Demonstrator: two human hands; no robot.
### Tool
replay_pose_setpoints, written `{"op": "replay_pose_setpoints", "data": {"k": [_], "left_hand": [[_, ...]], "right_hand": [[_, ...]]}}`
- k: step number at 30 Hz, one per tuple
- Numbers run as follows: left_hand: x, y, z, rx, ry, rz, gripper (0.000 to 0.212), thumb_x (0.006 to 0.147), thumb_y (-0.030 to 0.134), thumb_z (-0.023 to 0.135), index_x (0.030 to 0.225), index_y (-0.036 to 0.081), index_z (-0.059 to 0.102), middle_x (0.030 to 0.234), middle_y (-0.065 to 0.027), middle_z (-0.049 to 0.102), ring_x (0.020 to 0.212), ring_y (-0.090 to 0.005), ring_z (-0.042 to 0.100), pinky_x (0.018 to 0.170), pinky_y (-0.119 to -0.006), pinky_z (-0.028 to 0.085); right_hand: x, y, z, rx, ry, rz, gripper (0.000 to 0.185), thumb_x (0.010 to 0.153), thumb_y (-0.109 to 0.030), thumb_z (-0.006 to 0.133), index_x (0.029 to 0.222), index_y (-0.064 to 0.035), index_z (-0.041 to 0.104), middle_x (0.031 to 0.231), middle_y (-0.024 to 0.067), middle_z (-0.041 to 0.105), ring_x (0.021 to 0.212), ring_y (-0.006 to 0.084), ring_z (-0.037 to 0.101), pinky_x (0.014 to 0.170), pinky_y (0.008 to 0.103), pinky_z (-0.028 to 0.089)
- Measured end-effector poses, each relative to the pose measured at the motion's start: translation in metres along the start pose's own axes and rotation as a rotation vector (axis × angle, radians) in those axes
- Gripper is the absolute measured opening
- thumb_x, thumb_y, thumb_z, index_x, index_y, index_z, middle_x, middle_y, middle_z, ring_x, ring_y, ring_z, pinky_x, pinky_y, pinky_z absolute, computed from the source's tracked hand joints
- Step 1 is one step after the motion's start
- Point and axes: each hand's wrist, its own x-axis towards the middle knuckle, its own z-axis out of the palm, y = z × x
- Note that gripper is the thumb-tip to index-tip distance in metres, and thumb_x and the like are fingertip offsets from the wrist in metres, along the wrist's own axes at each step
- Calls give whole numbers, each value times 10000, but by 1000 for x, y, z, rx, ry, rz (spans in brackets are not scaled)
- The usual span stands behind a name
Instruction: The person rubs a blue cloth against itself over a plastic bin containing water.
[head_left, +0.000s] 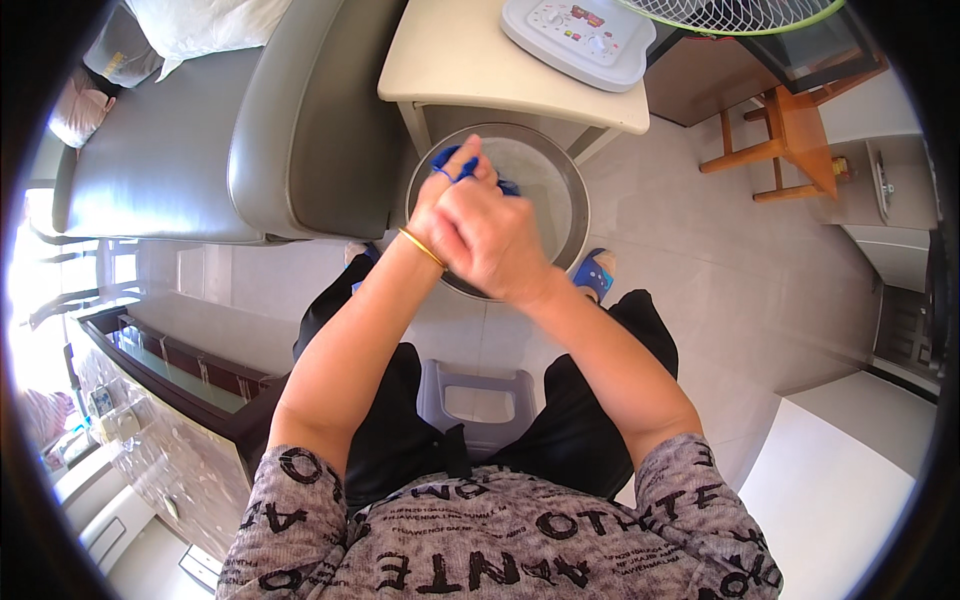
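A metal basin (579, 225) with cloudy water (544, 202) stands on the floor before me. Above it, a bunched blue cloth (466, 168) is squeezed between both my hands. My left hand (439, 196), with a gold bangle (421, 248) at its wrist, has the cloth wrapped about its fingers. My right hand (491, 236) is closed in a fist against the left palm, and more blue cloth (508, 187) pokes out beyond its knuckles. Most of the cloth is hidden by the hands.
Behind the basin stands a cream table (457, 67) bearing a white appliance (581, 37). A grey sofa (315, 112) is at the left, and a fan's guard (735, 15) overhangs the top right. A wooden stool (795, 142) stands right; a grey plastic stool (517, 405) is under me.
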Motion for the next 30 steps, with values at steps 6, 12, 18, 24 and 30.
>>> {"op": "replay_pose_setpoints", "data": {"k": [6,12,18,24,30], "left_hand": [[-7,-19,50,277,293,21,192,982,212,527,1045,54,615,1004,-59,659,882,-151,644,799,-315,546],[-8,-15,51,287,306,42,209,975,221,548,1071,52,622,1033,-58,671,933,-157,656,835,-318,551],[1,-13,21,117,159,151,284,986,332,548,826,98,566,719,-3,554,686,-126,543,621,-300,469],[-3,-23,41,69,377,188,238,963,301,588,922,67,595,827,-37,604,717,-142,583,679,-292,510],[0,-27,50,281,365,71,188,961,213,577,1036,47,625,962,-61,671,837,-158,662,748,-319,563]], "right_hand": [[16,42,-19,-118,168,219,180,906,-104,617,790,-27,502,700,142,534,607,334,532,561,391,437],[19,41,-17,-122,121,222,186,898,-127,612,794,-38,486,733,144,562,639,354,570,554,429,450],[8,11,-6,24,90,95,152,823,-85,669,774,-54,529,672,119,533,577,316,547,523,386,445],[-1,18,-9,-33,62,67,148,819,-80,669,762,-58,534,695,115,538,559,313,547,521,380,450],[11,35,-20,-23,176,334,168,870,-119,650,775,-45,533,679,148,569,583,352,559,537,388,454]]}}
